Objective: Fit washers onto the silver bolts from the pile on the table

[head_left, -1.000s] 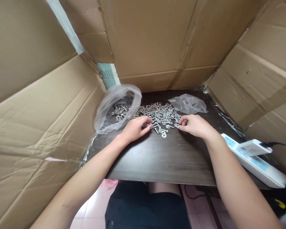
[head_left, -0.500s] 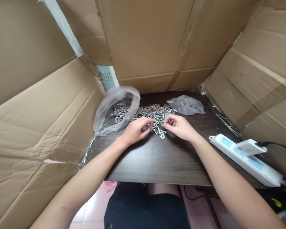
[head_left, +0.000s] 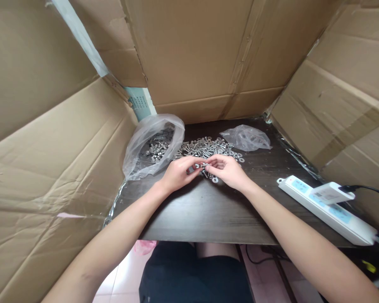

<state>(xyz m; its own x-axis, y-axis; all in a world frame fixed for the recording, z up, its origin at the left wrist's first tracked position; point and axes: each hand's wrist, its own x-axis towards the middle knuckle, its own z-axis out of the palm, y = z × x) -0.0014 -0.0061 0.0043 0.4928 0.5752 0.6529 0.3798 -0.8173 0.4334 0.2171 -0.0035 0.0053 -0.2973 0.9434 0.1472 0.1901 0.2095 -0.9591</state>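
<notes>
Along the left edge of the dark wooden surface a tall cardboard wall is seen, and just inside it, toward the far left corner, a clear plastic bag is lying open with metal fasteners gathered inside. Next to the bag's mouth, a loose pile of bolts and washers is spread along the far middle of the surface. At the near rim of that pile the left hand is held with its fingers curled together, and a small bolt appears to be pinched at its fingertips, though the piece is too small for the grip to be made out with certainty. The right hand is brought tip to tip against it, its thumb and forefinger closed on the same small part, with the remaining fingers folded. A single washer is lying on the surface just below the two hands. Farther right, near the far edge, a second, flatter plastic bag is lying crumpled. Along the right edge a white power strip is laid, with a white plug seated on it.
</notes>
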